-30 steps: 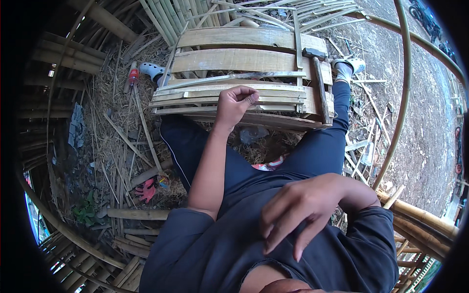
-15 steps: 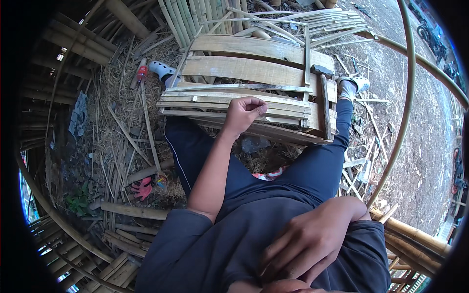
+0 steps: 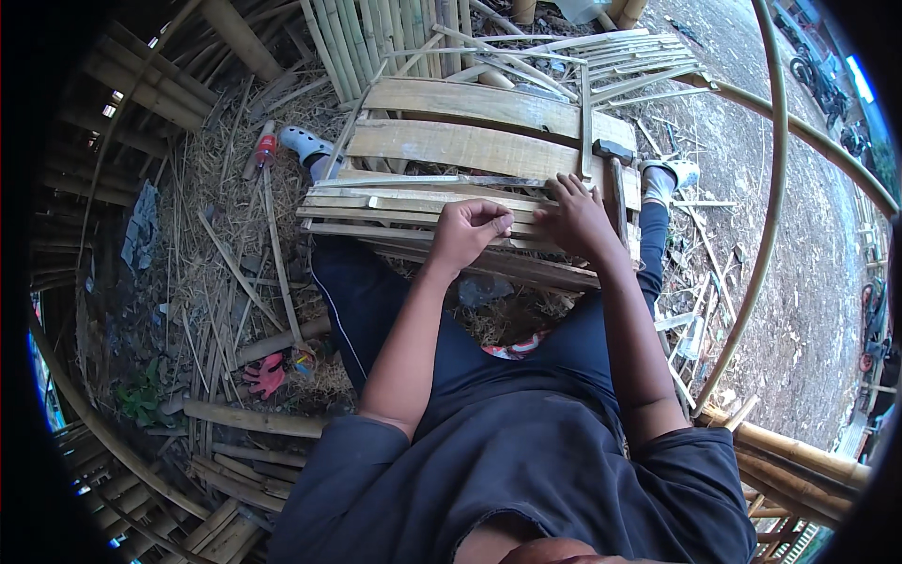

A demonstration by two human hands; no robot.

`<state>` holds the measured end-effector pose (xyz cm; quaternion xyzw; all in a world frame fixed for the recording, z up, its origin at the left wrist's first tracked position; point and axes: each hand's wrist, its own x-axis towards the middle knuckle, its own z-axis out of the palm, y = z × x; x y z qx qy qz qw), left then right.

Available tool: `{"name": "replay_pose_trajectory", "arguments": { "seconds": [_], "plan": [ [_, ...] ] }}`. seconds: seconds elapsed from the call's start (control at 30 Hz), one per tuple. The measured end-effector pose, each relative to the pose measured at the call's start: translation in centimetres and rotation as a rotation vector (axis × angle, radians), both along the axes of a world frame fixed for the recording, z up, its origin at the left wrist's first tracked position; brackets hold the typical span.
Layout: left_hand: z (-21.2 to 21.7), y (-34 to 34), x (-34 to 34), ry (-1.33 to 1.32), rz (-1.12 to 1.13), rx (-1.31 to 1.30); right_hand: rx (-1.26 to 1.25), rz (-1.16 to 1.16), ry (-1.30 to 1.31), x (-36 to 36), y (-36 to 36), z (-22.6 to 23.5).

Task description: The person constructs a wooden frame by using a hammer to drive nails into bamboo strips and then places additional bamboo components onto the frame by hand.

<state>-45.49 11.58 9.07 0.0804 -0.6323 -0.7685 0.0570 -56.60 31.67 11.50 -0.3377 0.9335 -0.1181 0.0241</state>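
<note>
A low bench of wooden planks [image 3: 442,141] stands between my legs, with several thin bamboo strips [image 3: 376,203] lying along its near side. My left hand [image 3: 470,232] rests over these strips, thumb and fingers pinched together. Whatever the pinch may hold is too small to make out. Just to its right, my right hand [image 3: 581,221] reaches over the ends of the strips, fingers stretched forward and apart. No held thing shows in it. Beside that hand a hammer [image 3: 615,150] lies on the bench's right end, its handle pointing toward me.
Split bamboo slats [image 3: 629,61] are fanned out beyond the bench. A curved bamboo pole [image 3: 778,188] rises on the right. At left, a red-labelled bottle [image 3: 266,148], a pink glove [image 3: 266,376] and bamboo scraps lie on straw-strewn ground.
My right hand has moved from in front of my chest forward onto the strips, and its fingers have spread. The left hand keeps its pinch in nearly the same place.
</note>
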Motion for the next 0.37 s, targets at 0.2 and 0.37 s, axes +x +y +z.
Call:
{"name": "replay_pose_trajectory", "arguments": {
  "seconds": [0.2, 0.37],
  "plan": [
    [-0.1, -0.4, 0.0, -0.020, -0.003, -0.021, -0.075, -0.001, -0.003, 2.1, 1.1, 0.1],
    [0.0, -0.5, -0.4, -0.030, 0.002, -0.044, -0.178, 0.028, 0.031, 2.6, 1.8, -0.6]
  ]
}}
